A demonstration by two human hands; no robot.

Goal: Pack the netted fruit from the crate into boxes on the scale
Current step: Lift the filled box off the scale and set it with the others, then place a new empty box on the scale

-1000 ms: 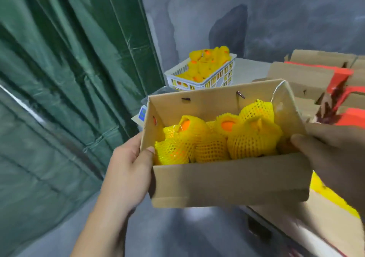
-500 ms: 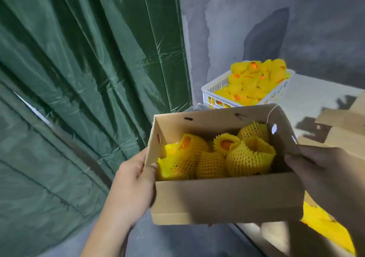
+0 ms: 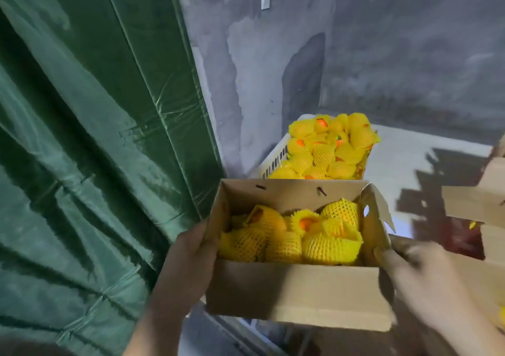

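You are holding an open cardboard box (image 3: pixel 297 290) up in front of you with both hands, one on each short end. Your left hand (image 3: pixel 188 257) clasps the left end, thumb lying along the top edge and the other fingers hidden behind or beneath the cardboard, so you cannot tell how they are spread. Your right hand (image 3: pixel 418 271) is motion-blurred; its fingers (image 3: pixel 388 254) curl against the right wall of the box near the top edge, gripping it. Inside the box sits the netted fruit (image 3: pixel 295 235), several pieces in yellow foam mesh packed close together, with orange skin showing through the open tops of a couple of them. A side flap (image 3: pixel 378 210) on the right end of the box stands up, slightly bent. Behind the box, farther from you, the white plastic crate (image 3: pixel 276 158) is heaped above its rim with more yellow-netted fruit (image 3: pixel 328 148) and stands on a pale grey surface against a mottled grey wall (image 3: pixel 396 55). A green tarpaulin curtain (image 3: pixel 95 137) fills the left side of the view. At the right edge, parts of other cardboard boxes (image 3: pixel 475 202) show, well apart from the crate. The scale cannot be made out in this view.
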